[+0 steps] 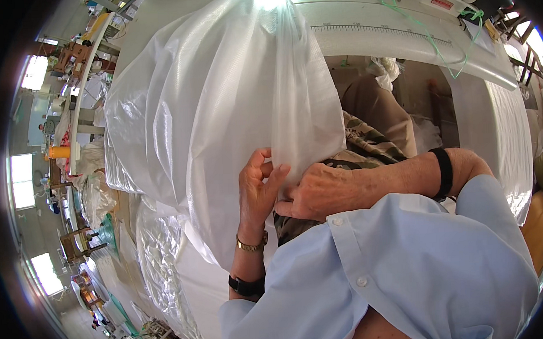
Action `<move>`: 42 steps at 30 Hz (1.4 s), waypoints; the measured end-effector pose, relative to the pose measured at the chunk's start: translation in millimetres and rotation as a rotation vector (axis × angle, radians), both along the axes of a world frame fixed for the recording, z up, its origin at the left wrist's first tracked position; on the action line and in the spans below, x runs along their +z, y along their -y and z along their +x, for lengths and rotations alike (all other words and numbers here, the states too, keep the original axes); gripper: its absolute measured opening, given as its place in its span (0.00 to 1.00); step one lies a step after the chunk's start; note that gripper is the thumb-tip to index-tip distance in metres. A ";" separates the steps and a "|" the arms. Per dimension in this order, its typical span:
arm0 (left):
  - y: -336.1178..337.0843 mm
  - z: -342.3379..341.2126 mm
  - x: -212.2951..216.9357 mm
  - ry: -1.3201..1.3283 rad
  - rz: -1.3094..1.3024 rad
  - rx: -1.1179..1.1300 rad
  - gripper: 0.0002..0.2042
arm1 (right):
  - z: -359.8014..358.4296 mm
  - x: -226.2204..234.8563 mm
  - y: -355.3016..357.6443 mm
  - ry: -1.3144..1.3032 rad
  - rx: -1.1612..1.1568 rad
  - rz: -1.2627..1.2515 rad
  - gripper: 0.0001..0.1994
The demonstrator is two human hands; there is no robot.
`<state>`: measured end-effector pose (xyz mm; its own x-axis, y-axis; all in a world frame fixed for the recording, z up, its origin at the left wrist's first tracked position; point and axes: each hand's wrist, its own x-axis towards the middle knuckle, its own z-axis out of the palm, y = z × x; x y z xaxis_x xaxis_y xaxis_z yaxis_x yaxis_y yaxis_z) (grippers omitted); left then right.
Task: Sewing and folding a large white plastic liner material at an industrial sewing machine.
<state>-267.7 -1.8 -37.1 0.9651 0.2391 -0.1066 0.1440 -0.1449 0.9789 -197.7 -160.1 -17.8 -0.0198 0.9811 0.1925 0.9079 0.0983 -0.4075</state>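
A large translucent white plastic sheet hangs in folds from the lit spot at the top down into my lap. Its gathered strip runs down between my hands. At the strip's left side, my left hand has curled fingers and a raised thumb, and seems to grip the sheet's edge. My right hand is closed close beside it, knuckles up, on the sheet's lower edge. What lies inside its fingers is mostly hidden. The two hands nearly touch.
A white worktable with a ruler scale along its edge lies ahead, below a white machine. Loose green thread trails over it. Stacked white sheets stand at right. Crumpled clear plastic lies at left.
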 end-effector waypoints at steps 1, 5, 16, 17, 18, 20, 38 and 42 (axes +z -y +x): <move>-3.6 2.3 0.6 0.000 -0.001 0.004 0.10 | 1.7 5.5 1.5 0.022 0.036 0.005 0.06; -18.5 3.5 3.8 -0.003 0.155 -0.045 0.11 | 17.0 -3.1 12.5 -0.035 -0.019 0.346 0.10; -12.8 2.3 18.3 0.156 0.146 0.066 0.13 | 36.7 -34.8 -11.3 -1.245 -0.679 0.020 0.17; -12.2 2.4 18.4 0.148 0.113 0.070 0.12 | 36.4 -36.0 -20.0 -1.264 -0.639 0.042 0.15; -10.6 2.1 18.8 0.140 0.077 0.079 0.10 | 36.2 -33.7 -26.6 -1.281 -0.596 0.059 0.14; 0.4 5.6 20.3 0.143 -0.029 0.071 0.09 | 46.9 -25.6 -32.9 -1.198 -0.547 -0.019 0.14; 1.0 8.4 27.7 0.118 0.144 -0.072 0.04 | 40.7 -23.6 45.6 -0.904 -0.769 0.178 0.08; 10.0 15.5 36.5 0.202 0.403 -0.156 0.02 | 24.7 -2.6 26.9 -0.947 -0.547 0.177 0.07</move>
